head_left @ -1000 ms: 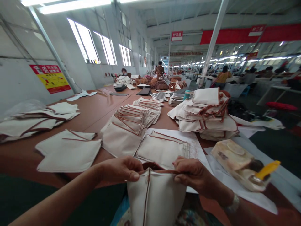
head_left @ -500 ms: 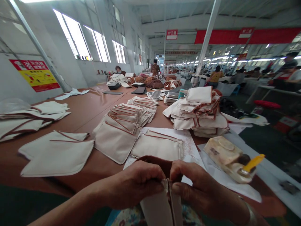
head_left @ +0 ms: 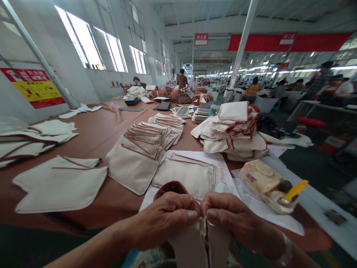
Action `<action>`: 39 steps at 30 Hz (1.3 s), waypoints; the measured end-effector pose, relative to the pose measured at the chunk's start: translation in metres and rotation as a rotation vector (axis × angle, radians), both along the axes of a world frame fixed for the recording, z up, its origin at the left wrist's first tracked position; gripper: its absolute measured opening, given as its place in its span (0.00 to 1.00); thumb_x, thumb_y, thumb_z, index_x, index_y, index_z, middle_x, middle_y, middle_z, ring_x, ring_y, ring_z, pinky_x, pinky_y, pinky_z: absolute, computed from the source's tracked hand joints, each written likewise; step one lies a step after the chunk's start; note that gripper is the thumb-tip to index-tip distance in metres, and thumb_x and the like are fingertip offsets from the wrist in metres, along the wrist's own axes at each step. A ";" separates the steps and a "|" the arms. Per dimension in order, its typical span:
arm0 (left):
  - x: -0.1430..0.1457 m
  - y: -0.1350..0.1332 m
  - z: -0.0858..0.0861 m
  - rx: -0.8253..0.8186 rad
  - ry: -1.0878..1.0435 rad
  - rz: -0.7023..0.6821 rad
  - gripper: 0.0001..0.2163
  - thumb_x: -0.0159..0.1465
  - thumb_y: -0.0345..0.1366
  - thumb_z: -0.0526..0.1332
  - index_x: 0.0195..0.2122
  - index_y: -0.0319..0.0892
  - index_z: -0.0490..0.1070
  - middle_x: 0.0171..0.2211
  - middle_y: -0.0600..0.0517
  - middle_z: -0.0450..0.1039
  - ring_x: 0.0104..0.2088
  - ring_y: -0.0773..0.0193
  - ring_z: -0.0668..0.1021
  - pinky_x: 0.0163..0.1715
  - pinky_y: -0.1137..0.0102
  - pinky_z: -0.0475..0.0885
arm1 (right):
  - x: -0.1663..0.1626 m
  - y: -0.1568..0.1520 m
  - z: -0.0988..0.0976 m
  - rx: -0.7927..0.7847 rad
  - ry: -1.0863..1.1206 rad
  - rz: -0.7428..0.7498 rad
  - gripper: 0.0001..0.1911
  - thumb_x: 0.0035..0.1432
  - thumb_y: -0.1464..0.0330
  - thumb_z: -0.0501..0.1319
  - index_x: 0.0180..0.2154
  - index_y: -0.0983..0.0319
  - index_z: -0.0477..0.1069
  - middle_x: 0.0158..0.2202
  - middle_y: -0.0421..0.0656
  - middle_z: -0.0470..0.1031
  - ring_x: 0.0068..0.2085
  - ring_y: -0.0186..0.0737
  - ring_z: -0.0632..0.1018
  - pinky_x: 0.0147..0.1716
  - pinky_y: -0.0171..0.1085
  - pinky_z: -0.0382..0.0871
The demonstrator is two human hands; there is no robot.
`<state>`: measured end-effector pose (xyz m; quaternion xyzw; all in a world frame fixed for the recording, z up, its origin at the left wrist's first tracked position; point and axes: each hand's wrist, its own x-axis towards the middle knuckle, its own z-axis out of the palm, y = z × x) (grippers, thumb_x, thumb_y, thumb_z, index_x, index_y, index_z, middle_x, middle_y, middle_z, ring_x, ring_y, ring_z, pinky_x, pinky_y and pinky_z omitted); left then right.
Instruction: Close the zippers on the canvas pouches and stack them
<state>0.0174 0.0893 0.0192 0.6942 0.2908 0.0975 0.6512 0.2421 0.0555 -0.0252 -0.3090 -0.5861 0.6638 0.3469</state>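
Note:
Between my two hands, close to my lap, is a cream fabric piece [head_left: 188, 243] with a brown edge running down its middle. My left hand [head_left: 170, 216] pinches its left side near the top, thumb laid over the cloth. On the other side of the seam, my right hand [head_left: 234, 216] pinches the right edge. The fingertips of both hands nearly meet. A curved brown leather-like strip [head_left: 171, 188] rises behind my left hand. Just beyond my hands, a small stack of cream panels with brown trim [head_left: 184, 175] lies on a white paper sheet [head_left: 227, 178].
Rows of cream panels [head_left: 134, 165] fan across the brown table [head_left: 92, 143]. Two loose panels [head_left: 64, 186] lie left, a tall pile [head_left: 234, 130] right. A cut-open plastic container [head_left: 262, 180] with a yellow-handled brush [head_left: 295, 190] stands at right. People work farther back.
Both hands have shifted slightly right with the fabric piece, and their fingertips are closer together. The brown strip now bends up more to the left. The whole view has shifted a little.

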 end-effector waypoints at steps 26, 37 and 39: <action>0.017 -0.002 -0.014 0.125 0.172 0.127 0.11 0.63 0.42 0.60 0.32 0.38 0.69 0.24 0.57 0.60 0.24 0.70 0.60 0.22 0.74 0.54 | -0.009 -0.011 -0.005 0.011 -0.190 -0.249 0.10 0.57 0.64 0.64 0.31 0.66 0.69 0.26 0.38 0.66 0.28 0.32 0.62 0.24 0.31 0.53; 0.016 -0.001 -0.027 -0.162 -0.106 0.144 0.22 0.68 0.51 0.55 0.31 0.35 0.72 0.27 0.52 0.64 0.28 0.68 0.63 0.29 0.73 0.58 | -0.013 -0.022 -0.025 0.656 -0.095 -0.339 0.07 0.62 0.76 0.58 0.39 0.59 0.71 0.30 0.39 0.67 0.29 0.32 0.68 0.28 0.31 0.60; 0.016 0.001 -0.031 -0.200 -0.046 0.133 0.22 0.64 0.54 0.60 0.28 0.36 0.68 0.23 0.56 0.58 0.25 0.70 0.57 0.24 0.73 0.52 | -0.013 -0.020 -0.020 0.821 -0.157 -0.376 0.09 0.61 0.78 0.57 0.39 0.59 0.70 0.29 0.39 0.66 0.29 0.33 0.68 0.27 0.31 0.60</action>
